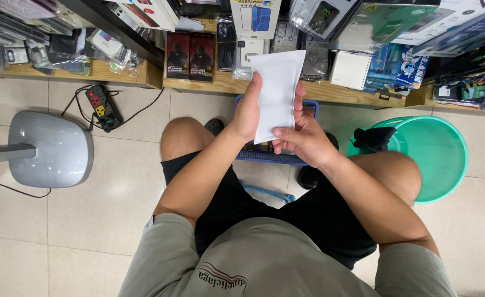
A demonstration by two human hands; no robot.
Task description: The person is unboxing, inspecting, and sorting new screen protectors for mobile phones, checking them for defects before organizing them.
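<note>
A seated person in a grey shirt and black shorts holds a flat white packet [276,91] upright over the knees, in front of a low wooden shelf [330,92] crowded with boxed and bagged phone accessories. The left hand [248,113] is closed on the packet's left edge, thumb in front and fingers behind, which seems to be what keeps the thin sheet from flopping. The right hand [303,140] is closed on the lower right corner, fingertips pinching the bottom edge, apparently to steady it or work at that end. Held this way, the packet's plain face is turned toward the person's eyes.

Directly below the packet, between the person's feet, sits a blue wire basket [278,157], mostly hidden by the hands; its contents cannot be made out. To the right of the packet stands a green plastic basin [440,159] with a black cloth [375,137] draped at its near rim. To the left of the packet, on the tiled floor, a black power strip [103,107] lies with its cord trailing toward the shelf, and further left rests the grey base of a stand [50,148].
</note>
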